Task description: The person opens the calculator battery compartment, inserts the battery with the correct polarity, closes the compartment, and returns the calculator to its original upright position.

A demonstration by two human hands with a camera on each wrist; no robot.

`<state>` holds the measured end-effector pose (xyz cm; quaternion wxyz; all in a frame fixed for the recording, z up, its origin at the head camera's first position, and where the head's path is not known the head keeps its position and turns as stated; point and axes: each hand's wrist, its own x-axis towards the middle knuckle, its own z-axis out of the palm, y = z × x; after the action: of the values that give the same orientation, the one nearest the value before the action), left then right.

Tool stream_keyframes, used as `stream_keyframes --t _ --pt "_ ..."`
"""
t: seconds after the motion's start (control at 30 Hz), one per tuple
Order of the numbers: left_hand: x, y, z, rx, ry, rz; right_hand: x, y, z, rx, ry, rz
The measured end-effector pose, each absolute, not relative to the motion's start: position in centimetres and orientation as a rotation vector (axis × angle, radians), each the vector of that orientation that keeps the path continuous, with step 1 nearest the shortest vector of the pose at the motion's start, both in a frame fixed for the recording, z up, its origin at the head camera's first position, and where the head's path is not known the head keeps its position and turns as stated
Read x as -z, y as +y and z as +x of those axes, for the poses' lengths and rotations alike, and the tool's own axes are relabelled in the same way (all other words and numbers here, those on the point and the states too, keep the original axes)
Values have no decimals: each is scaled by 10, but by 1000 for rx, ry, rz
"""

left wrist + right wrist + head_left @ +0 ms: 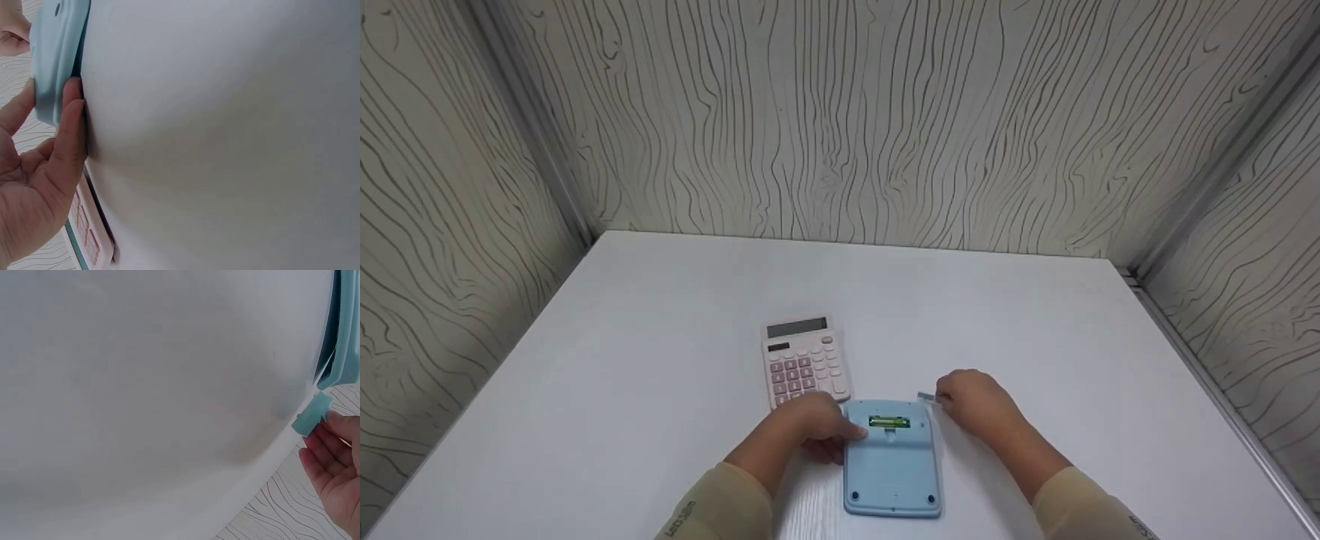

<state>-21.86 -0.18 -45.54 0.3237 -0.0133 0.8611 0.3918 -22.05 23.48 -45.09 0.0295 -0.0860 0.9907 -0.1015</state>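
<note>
A blue calculator (891, 472) lies face down on the white table, its back toward me. In its uncovered battery slot sits a green battery (889, 422). My left hand (814, 424) grips the calculator's left edge, thumb on the back and fingers by the side, as the left wrist view also shows at the calculator (53, 62). Beside the upper right corner, my right hand (979, 401) pinches a small blue battery cover (313, 414) between thumb and fingers, apart from the calculator.
A pink calculator (802, 360) lies face up just beyond my left hand, its lower part partly hidden by that hand. The white table (660, 315) meets wood-grain patterned walls (825, 120) at the back and sides.
</note>
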Motion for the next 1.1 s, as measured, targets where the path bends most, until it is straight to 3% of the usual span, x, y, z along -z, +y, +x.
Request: stream_keyframes --t 1.1 --pt "453 -2 -218 -1025 2256 -29 421 184 -197 328 3010 -641"
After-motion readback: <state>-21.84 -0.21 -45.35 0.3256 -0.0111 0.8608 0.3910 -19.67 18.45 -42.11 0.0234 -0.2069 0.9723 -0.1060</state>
